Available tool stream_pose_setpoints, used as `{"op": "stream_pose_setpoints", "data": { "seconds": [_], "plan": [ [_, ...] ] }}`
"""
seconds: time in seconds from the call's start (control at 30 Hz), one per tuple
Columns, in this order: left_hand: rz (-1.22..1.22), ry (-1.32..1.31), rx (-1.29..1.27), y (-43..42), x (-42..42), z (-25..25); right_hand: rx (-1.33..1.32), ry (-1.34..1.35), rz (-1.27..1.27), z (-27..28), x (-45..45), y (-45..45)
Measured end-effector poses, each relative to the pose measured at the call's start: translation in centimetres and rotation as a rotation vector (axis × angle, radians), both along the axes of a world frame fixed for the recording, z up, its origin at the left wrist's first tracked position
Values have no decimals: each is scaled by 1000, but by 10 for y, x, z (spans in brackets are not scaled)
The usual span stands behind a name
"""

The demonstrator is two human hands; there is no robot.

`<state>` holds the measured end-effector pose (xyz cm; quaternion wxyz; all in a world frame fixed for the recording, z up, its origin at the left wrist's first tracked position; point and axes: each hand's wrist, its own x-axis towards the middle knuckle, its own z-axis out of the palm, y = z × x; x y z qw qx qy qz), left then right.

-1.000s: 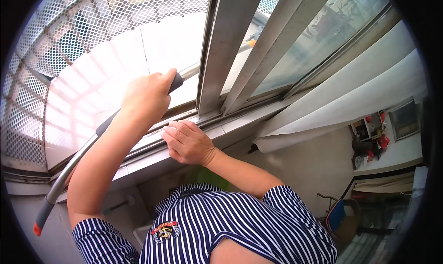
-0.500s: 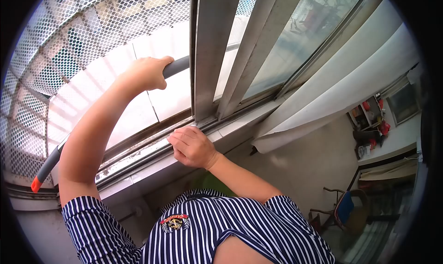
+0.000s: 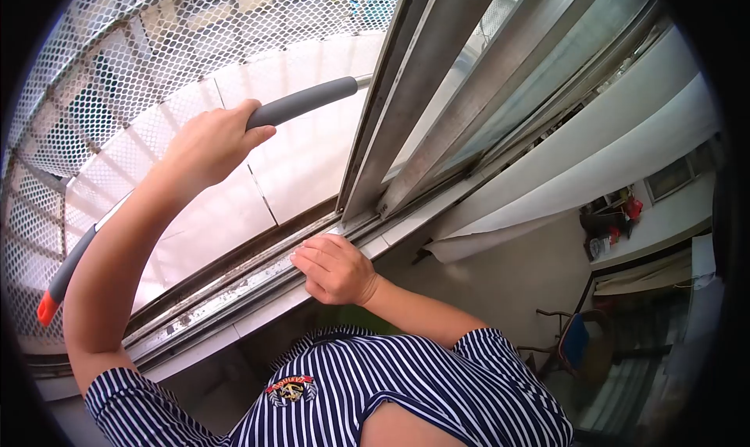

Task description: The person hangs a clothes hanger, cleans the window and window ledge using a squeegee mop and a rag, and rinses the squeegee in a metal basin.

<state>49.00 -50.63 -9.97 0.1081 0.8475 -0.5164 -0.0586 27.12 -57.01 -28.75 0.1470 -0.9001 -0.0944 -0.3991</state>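
My left hand (image 3: 207, 146), reaching out through the window opening, is wrapped round a long pole. Where I hold it, the pole has a thick grey foam grip (image 3: 308, 103). A thin metal shaft runs on from there behind the window frame, so its far end is hidden. The other end passes behind my forearm and comes out at the lower left with an orange tip (image 3: 48, 308). My right hand (image 3: 334, 269) rests on the window track (image 3: 234, 287) with its fingers curled over the rail. Whether anything is under those fingers is hidden.
Metal-framed sliding panes (image 3: 437, 80) stand just right of the opening. Outside are a pale tiled ledge (image 3: 305, 166) and a white mesh guard (image 3: 180, 64). Indoors hang white curtains (image 3: 578, 166); a chair with a blue cloth (image 3: 576, 341) stands on the floor.
My left hand and the pole have moved left, bringing the whole grey grip out from behind the window frame. My right hand stays on the track. The view has shifted slightly.
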Motion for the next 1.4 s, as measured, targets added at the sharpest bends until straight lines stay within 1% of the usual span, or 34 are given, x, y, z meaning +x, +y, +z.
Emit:
{"op": "stream_pose_setpoints", "data": {
  "seconds": [0.1, 0.23, 0.5, 0.6, 0.7, 0.8, 0.97, 1.03, 1.13, 1.17, 1.27, 1.33, 1.4],
  "plan": [
    [-65, 16, -56, -54, 19, -16, -21, 27, -22, -2, 1, -1],
    [-134, -2, -65, -134, 34, -29, -21, 45, -47, 1, 2, 1],
    [-184, -3, -105, -275, 30, -45, -56, 92, -93, 3, 4, 2],
    [-228, 6, -142, -296, 22, -41, -61, 132, -116, 4, 5, 4],
    [-254, -9, -186, -323, 17, -41, -64, 186, -84, 3, 5, 2],
    [-241, 60, -248, -364, 8, -53, -117, 190, -92, 0, 4, -1],
    [-213, 56, -325, -423, -24, -79, -154, 179, -130, -10, 0, -5],
    [-208, 68, -335, -438, -38, -87, -141, 203, -143, -21, -5, -7],
    [-214, 74, -338, -453, -51, -92, -188, 219, -171, -31, -11, -12],
    [-203, 112, -337, -456, -53, -94, -186, 231, -182, -33, -11, -16],
    [-176, 180, -334, -469, -48, -99, 360, 234, -195, -51, -16, -7],
    [-157, 210, -322, -472, -37, -109, 153, 228, -199, -50, -15, -10],
    [-180, 189, -371, -473, -22, -118, 17, 214, -190, -43, -11, -10]
  ]
}}
